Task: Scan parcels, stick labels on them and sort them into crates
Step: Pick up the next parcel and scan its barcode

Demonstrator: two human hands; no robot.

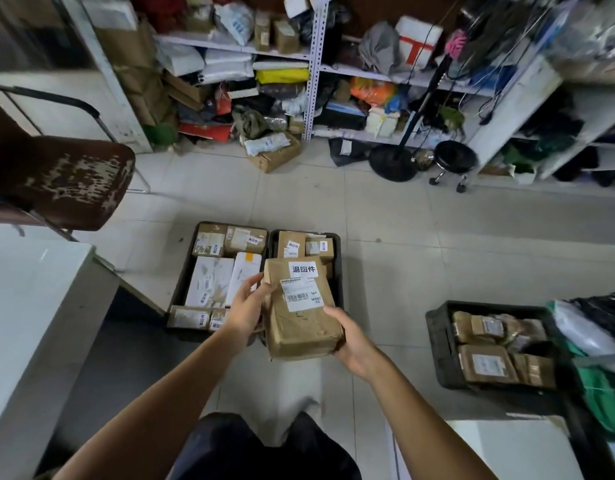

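A brown paper-wrapped parcel [300, 311] is held in both hands above the floor, over the near edge of two black crates. The left hand [245, 306] is curled round the parcel's upper left edge, thumb on top and fingers underneath. The right hand [351, 341] is cupped under the lower right corner, with the thumb laid along the right side. On the parcel's upper face a white sticker with bold black characters [303, 269] is seen near the far end, and a white barcode label [300, 294] is stuck just below it.

Directly beneath and beyond the parcel, the middle crate [339, 271] is partly hidden; small brown boxes with white labels are visible at its far end. Touching it on the left, the left crate [181, 289] is filled with brown and white parcels lying flat, most of them labelled. Well apart to the right, a third black crate [441, 344] is loaded with brown parcels, and plastic mailer bags [590, 334] are piled beside it.

A worn brown chair [63, 178] is placed at the left, next to a white table [32, 299]. Along the far wall, white metal shelving [313, 74] is crammed with packages and bags, and a black stool on castors [455, 161] is set before it on the tiled floor [403, 220].
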